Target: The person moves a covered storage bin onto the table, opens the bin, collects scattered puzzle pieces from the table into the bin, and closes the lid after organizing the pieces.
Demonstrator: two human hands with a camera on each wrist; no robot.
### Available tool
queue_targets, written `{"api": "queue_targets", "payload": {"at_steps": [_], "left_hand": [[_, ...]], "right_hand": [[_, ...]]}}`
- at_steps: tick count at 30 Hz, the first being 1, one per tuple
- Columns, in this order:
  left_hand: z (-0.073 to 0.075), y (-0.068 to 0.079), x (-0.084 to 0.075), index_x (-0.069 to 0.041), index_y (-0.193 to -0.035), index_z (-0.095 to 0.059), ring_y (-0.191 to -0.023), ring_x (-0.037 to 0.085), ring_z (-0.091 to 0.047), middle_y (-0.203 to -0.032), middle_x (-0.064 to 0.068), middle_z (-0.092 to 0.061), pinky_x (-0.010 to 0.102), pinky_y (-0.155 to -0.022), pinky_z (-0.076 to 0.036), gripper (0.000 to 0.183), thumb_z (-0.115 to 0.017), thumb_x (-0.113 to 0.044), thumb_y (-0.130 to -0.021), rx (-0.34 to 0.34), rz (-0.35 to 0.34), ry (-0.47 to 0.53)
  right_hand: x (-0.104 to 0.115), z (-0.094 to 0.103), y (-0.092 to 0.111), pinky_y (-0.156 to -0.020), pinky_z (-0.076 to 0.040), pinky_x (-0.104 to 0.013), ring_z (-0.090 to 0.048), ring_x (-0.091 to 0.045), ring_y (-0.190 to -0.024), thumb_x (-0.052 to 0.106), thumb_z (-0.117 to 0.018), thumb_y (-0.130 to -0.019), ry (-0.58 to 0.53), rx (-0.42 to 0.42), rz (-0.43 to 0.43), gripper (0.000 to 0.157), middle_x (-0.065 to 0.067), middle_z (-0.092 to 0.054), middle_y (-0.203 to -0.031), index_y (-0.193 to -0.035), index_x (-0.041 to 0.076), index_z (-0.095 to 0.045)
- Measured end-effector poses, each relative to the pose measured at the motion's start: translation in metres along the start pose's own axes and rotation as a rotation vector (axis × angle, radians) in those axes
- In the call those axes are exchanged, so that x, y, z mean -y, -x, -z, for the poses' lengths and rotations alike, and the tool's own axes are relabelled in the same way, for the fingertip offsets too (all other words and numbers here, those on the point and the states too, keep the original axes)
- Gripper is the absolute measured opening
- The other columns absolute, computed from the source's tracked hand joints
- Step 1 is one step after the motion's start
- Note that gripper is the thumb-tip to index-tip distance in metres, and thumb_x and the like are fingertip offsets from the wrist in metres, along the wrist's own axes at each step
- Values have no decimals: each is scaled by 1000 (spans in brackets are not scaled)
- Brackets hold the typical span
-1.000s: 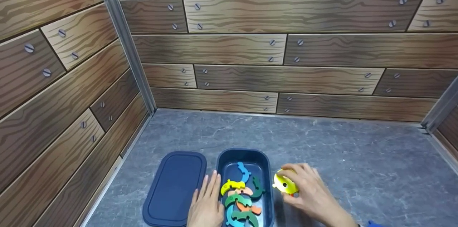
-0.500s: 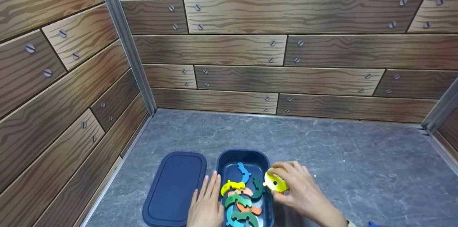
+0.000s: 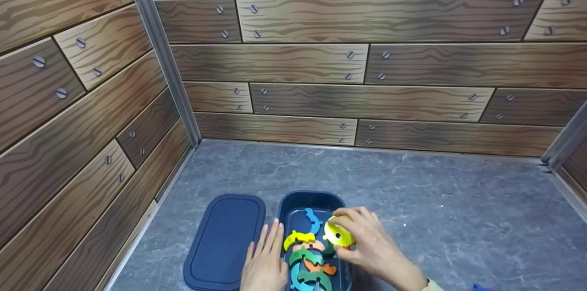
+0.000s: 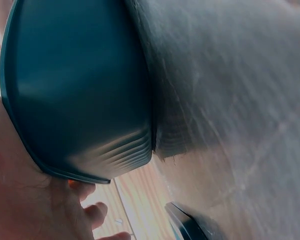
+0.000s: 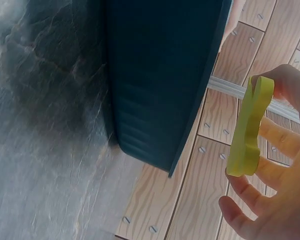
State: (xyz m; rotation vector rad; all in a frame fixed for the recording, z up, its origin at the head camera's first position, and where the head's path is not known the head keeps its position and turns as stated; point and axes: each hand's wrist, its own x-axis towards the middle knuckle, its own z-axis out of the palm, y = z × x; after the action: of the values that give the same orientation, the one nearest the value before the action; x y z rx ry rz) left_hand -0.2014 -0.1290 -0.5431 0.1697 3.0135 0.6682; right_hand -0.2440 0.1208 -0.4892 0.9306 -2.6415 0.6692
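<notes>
My right hand [image 3: 369, 240] pinches a flat yellow toy piece [image 3: 338, 231] with a dark round hole, over the right side of a dark blue box [image 3: 312, 197]. In the right wrist view the yellow piece [image 5: 250, 127] shows edge-on between thumb and fingers, above the rim. Inside the box lie several curved pieces: a blue one [image 3: 312, 221], a yellow one [image 3: 298, 238], a green one [image 3: 305, 255] and an orange one [image 3: 323, 268] among them. With fingers straight, my left hand [image 3: 265, 259] rests along the box's left rim, its palm at the edge in the left wrist view.
A dark blue lid [image 3: 224, 240] lies flat to the left of the box, close by the left hand. On the grey marbled table [image 3: 449, 208], a small blue thing [image 3: 479, 287] shows at the bottom edge. Wood-patterned walls [image 3: 293, 62] stand at the back and sides.
My right hand has carried the yellow piece leftward from beside the box to over its right side. The left hand has stayed in place.
</notes>
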Motion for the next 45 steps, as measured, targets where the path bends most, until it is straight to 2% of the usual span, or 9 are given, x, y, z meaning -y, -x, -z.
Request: {"api": "queue_targets", "payload": {"at_steps": [8,12,17,25,33,41,45], "left_hand": [[-1,0,2,-17,-150,-22,-140,25,-15,-156,-4,-13,61,-105,-20,66,-45,-16,-89,-47,-26,1],[-2,-1,2,-18,-151,-21,-141,25,-13,-156,-5,-12,60,-106,-19,66,-44,-17,-89,-33,-11,6],[-1,-1,0,-19,-151,-21,-141,24,-12,-156,-6,-12,59,-107,-17,66,-46,-18,-90,-20,-4,-1],[-2,-2,1,-19,-151,-20,-141,24,-11,-156,-6,-11,60,-107,-17,66,-46,-19,-90,-21,1,6],[-3,-1,1,-19,-151,-21,-141,24,-12,-156,-6,-12,61,-106,-18,66,-45,-18,-90,-45,-8,6],[-3,1,1,-19,-151,-22,-141,24,-14,-155,-7,-13,61,-106,-20,65,-45,-17,-90,-50,-18,4],[-2,0,1,-19,-151,-22,-141,24,-14,-155,-7,-13,61,-106,-20,66,-45,-17,-89,-55,-17,1]], "right_hand": [[7,-11,-7,-85,-39,-46,-44,-11,-105,32,-74,-73,-43,-4,20,40,14,-53,-121,-112,30,-64],[11,-18,-11,-84,-40,-44,-45,-10,-106,37,-73,-76,-59,-2,26,38,15,-53,-121,-112,30,-65],[15,-26,-15,-82,-40,-41,-45,-10,-105,36,-73,-74,-63,0,39,39,14,-53,-121,-111,28,-66],[20,-39,-17,-80,-40,-42,-47,-14,-103,33,-73,-76,-81,17,89,38,8,-56,-120,-112,26,-65],[22,-50,-19,-80,-41,-40,-47,-13,-102,32,-74,-73,-65,-7,127,40,10,-55,-119,-111,24,-65],[21,-49,-17,-91,-39,-55,-42,-21,-119,42,-72,-75,-62,92,74,54,5,-43,-139,-126,31,-57],[20,-45,-13,-92,-38,-57,-40,-23,-122,44,-72,-77,-67,77,58,53,5,-41,-140,-126,31,-56]]}}
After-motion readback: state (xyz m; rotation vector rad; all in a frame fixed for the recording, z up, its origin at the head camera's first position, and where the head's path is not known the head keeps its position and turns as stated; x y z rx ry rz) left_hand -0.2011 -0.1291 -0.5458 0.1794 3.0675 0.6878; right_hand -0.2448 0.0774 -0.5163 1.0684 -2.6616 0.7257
